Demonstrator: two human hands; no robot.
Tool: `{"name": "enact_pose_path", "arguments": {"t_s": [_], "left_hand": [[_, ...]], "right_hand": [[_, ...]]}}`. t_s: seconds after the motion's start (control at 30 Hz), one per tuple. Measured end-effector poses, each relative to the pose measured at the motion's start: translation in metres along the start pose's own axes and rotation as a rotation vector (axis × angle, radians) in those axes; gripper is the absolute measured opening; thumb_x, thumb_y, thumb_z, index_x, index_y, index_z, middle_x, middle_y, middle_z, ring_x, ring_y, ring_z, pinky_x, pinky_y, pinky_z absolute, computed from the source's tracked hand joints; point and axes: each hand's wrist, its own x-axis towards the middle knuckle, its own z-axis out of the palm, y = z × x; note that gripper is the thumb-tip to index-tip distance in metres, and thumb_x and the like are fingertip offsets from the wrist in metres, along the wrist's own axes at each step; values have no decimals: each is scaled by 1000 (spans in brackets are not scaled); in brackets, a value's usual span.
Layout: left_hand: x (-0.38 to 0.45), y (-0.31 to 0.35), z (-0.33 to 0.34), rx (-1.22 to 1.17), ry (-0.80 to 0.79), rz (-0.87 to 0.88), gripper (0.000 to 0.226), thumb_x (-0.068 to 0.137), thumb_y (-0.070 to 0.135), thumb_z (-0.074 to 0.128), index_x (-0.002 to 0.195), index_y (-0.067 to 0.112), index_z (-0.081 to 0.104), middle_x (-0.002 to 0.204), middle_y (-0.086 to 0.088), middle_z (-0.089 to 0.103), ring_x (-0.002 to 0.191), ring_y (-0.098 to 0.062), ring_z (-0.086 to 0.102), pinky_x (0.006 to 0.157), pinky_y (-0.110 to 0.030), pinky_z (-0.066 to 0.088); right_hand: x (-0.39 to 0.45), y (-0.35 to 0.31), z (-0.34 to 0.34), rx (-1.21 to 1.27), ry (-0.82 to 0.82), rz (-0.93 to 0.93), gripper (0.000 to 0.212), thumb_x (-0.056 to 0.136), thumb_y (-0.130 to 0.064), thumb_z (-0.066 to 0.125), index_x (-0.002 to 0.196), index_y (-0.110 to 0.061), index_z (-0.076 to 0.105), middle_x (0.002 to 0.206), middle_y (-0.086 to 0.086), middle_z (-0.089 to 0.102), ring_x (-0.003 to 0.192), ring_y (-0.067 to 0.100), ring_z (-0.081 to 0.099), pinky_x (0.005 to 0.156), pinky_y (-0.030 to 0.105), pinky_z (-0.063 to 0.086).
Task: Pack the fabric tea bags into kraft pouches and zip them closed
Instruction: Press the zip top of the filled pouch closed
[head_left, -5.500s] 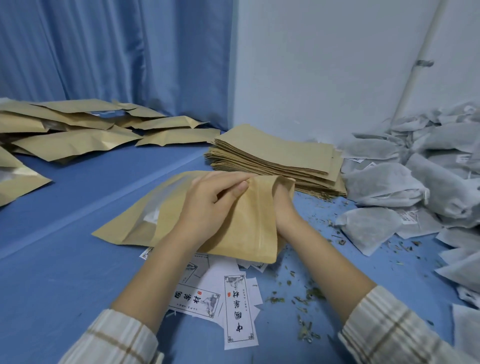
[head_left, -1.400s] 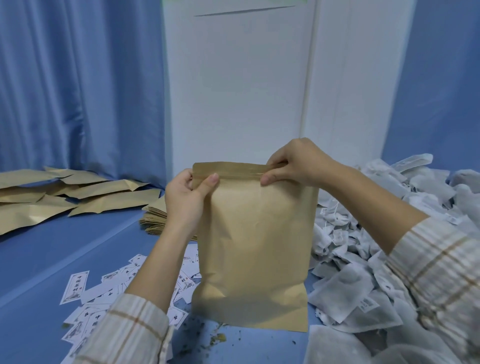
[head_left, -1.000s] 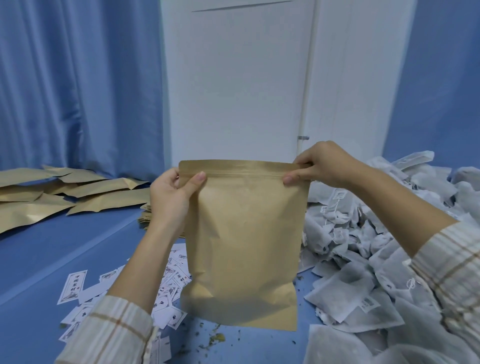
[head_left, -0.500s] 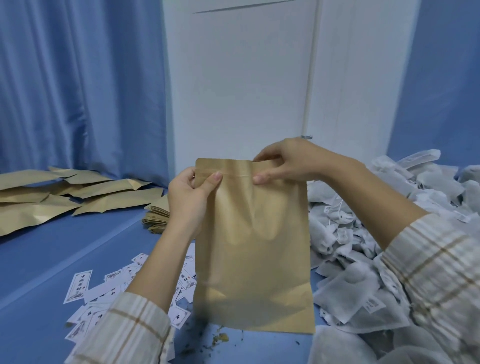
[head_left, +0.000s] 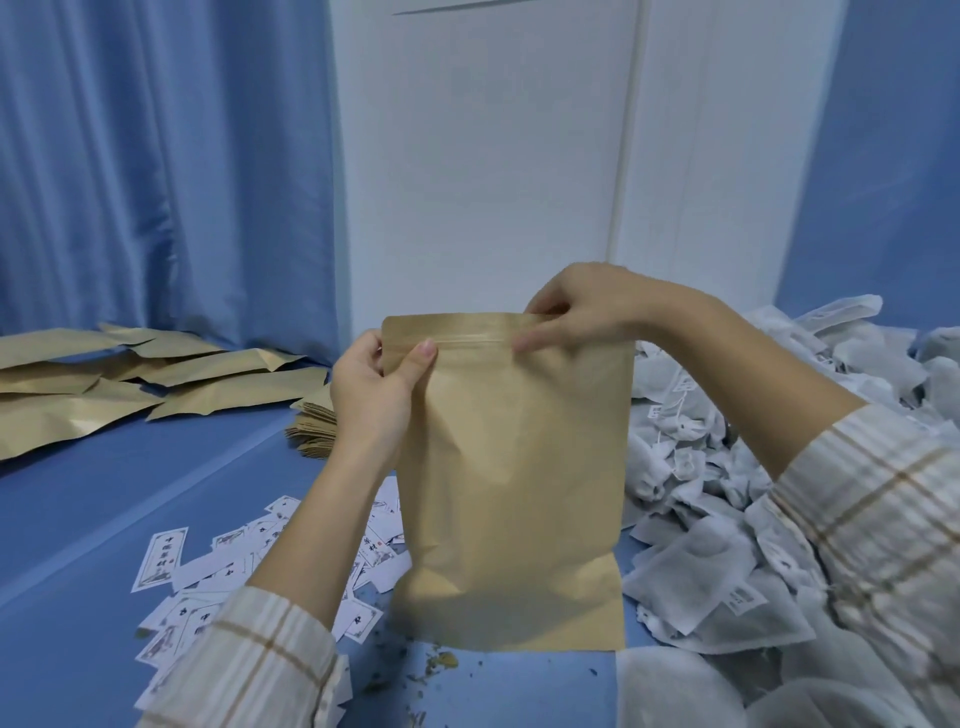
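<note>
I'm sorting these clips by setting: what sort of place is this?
Probably a small hand-packing room, not a factory line: a heap of tea bags, loose printed labels and kraft pouches lie on a blue-covered surface between curtains.

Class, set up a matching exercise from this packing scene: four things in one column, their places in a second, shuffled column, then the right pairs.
Things:
1. kraft pouch
2. tea bags
3. paper labels
4. filled pouches

Places:
A. far left, by the curtain
B. heaped on the right
C. upright, held in both hands
D. scattered under the left forearm

Pairs: 1-C, 2-B, 3-D, 4-A
</note>
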Motion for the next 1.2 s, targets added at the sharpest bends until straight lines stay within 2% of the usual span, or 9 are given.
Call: {"name": "enact_pose_path", "arguments": {"t_s": [0.2,0.3,0.37,0.53,0.67,0.87,1.03,1.13,1.2], "left_hand": [[-3,3,2,-31,-14,-17,9,83,7,69,81,13,61,70,9,71,70,-10,65,69,-25,53],[-5,3,3,14,-8,-7,10,84,11,69,81,14,60,70,9,69,71,-12,63,70,-28,52],[-5,5,6,27,-11,-5,10,84,12,69,82,14,60,74,4,69,73,-15,62,71,-32,52],[-6,3,4,36,7,-29,8,83,14,70,85,11,64,79,-1,70,74,-17,63,73,-36,51],[-7,1,6,106,57,-20,8,80,16,73,81,13,66,86,-12,71,81,-28,65,80,-46,52],[0,5,10,168,146,-27,13,75,17,73,69,14,62,69,2,65,67,-18,56,68,-37,48],[-4,6,8,215,-22,-89,29,69,46,73,76,24,56,61,19,60,58,-4,56,55,-22,40],[-7,3,-12,257,-200,-232,58,52,54,79,100,29,58,86,9,72,75,-5,69,61,-19,49],[-8,1,-22,310,-336,-241,54,53,54,83,94,21,68,88,5,74,73,-5,68,58,-13,47]], "right_hand": [[7,-10,15,-57,105,-82,25,85,-32,64,80,-7,64,65,0,52,69,16,48,59,26,35],[6,-14,20,-9,86,-84,25,86,-34,62,63,-28,55,56,-12,47,60,4,47,50,11,32],[8,-20,20,25,113,-107,31,84,-37,65,56,-30,52,49,-12,44,52,0,46,47,11,32],[14,-28,21,23,165,-142,25,79,-38,69,82,-13,71,71,3,65,68,11,54,58,21,38],[18,-35,24,103,175,-145,22,71,-38,77,80,-19,74,66,-8,65,58,0,53,53,11,38],[21,-41,33,42,174,-152,27,83,-38,64,89,-12,68,76,-2,64,68,11,52,58,22,39],[21,-32,22,98,360,-163,17,82,-32,67,90,-18,72,78,-11,61,76,6,51,62,7,34],[17,-11,11,189,525,-79,15,84,-34,65,89,-21,70,78,-12,60,77,5,51,62,10,32],[11,3,9,310,568,-28,8,83,-36,65,82,-28,67,76,-16,61,74,1,52,63,4,35]]}}
